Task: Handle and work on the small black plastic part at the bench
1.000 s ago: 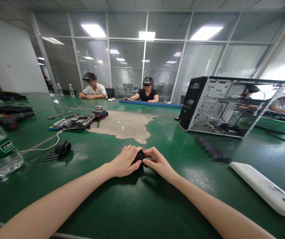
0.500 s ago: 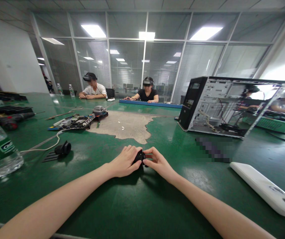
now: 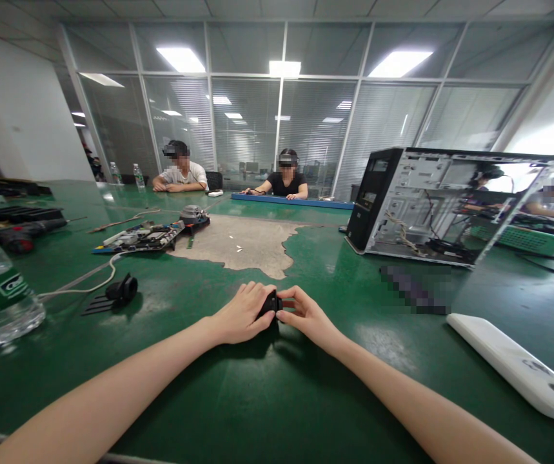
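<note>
A small black part [image 3: 269,305], its kind not clear, is held low over the green table [image 3: 238,412]. My left hand [image 3: 244,314] wraps around its left side, covering much of it, with the thumb along the near face. From the right, my right hand [image 3: 308,317] pinches the part's right edge between thumb and fingertips. Both hands are closed on it, close together at the middle of the view. Farther left lies another black piece [image 3: 120,291] with a round end and flat prongs.
A water bottle [image 3: 0,290] stands at left, near a drill [image 3: 29,233] and a circuit board [image 3: 144,236]. An open computer case [image 3: 378,206] is on the right, a white oblong device [image 3: 513,364] nearer. Two people [image 3: 182,174] sit across the table; another is at far right.
Both hands keep their hold on the black part; the right fingertips have shifted very slightly at its edge. Little else differs.
</note>
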Action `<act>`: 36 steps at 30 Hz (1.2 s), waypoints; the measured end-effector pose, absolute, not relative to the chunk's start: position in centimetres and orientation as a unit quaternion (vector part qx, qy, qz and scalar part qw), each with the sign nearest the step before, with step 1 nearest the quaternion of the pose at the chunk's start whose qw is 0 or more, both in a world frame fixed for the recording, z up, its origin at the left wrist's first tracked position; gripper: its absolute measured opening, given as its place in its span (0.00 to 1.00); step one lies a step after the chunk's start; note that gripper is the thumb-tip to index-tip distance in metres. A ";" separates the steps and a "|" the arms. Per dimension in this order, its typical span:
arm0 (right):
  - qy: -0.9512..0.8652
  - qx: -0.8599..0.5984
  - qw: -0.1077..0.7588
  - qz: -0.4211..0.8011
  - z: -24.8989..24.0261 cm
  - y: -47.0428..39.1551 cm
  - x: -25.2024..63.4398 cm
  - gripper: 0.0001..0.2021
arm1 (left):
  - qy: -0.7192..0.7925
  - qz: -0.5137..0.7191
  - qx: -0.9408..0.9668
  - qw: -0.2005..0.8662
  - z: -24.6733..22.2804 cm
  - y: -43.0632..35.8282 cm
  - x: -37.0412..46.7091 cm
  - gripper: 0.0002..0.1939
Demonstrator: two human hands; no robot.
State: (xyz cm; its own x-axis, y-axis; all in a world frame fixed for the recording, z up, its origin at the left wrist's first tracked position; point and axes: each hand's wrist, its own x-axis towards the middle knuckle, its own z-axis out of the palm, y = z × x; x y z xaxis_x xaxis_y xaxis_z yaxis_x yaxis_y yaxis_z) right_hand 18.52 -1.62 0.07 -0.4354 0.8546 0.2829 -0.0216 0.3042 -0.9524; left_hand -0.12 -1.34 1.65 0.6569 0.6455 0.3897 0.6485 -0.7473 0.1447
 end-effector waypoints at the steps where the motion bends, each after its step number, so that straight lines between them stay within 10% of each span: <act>1: -0.681 -0.311 0.434 0.501 0.0 -1.6 18.5 0.13 | -0.356 -0.213 -0.910 0.005 1.6 -1.3 -0.1 0.21; 36: -0.665 -0.322 0.421 0.525 0.0 -1.2 18.8 0.14 | -0.355 -0.213 -0.911 0.003 1.6 -1.3 0.0 0.20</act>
